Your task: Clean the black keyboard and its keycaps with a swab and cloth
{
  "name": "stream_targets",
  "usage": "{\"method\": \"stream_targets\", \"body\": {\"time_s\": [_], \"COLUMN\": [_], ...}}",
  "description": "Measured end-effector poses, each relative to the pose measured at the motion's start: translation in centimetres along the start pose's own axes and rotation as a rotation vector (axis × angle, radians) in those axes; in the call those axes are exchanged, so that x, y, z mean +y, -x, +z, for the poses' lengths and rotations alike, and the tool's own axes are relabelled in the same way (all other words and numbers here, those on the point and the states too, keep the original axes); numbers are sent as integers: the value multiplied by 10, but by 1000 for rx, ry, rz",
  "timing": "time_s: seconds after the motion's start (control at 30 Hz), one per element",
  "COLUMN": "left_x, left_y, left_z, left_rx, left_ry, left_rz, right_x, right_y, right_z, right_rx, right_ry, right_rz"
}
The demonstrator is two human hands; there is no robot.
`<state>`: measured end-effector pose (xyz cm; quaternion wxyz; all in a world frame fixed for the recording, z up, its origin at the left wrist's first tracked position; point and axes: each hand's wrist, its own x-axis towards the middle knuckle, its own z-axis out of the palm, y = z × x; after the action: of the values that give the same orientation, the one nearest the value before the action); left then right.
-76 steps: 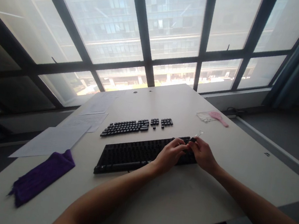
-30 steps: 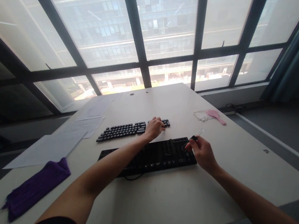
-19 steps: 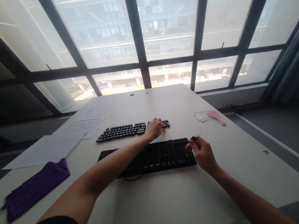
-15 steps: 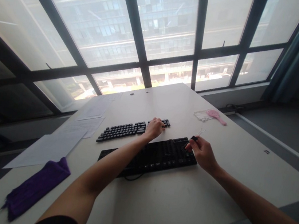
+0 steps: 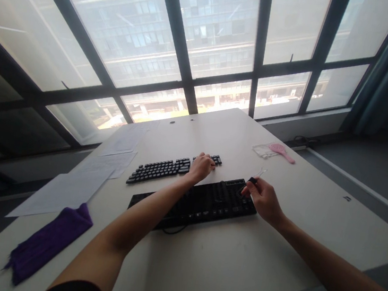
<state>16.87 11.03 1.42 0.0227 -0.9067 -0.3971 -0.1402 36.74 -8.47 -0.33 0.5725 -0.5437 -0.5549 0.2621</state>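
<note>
Black plastic keyboard [image 5: 222, 202], one, on a white tabletop [image 5: 236, 256]; beyond it, loose black keycaps [image 5: 158, 172] in rows. Right hand [image 5: 264, 197] gripping one black-handled wire tool [image 5: 253, 180]; left hand [image 5: 201, 166] at the keycaps, its grip indeterminable. One purple cloth [image 5: 50, 246], one pink paddle-shaped object [image 5: 281, 151]; dark-framed windows [image 5: 216, 29] behind.

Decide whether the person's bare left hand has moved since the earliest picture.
Yes: against the rows of small black plastic keycaps, the left hand has moved forward and leftward.
</note>
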Motion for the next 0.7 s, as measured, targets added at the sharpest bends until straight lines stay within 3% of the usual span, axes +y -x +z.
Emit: {"method": "stream_targets", "body": {"time_s": [0.7], "left_x": [-2], "left_y": [-1], "left_z": [3], "left_rx": [18], "left_ry": [-7], "left_rz": [-51], "right_x": [1], "right_y": [1], "right_z": [-1], "right_rx": [-21], "right_ry": [-13], "right_rz": [8]}}
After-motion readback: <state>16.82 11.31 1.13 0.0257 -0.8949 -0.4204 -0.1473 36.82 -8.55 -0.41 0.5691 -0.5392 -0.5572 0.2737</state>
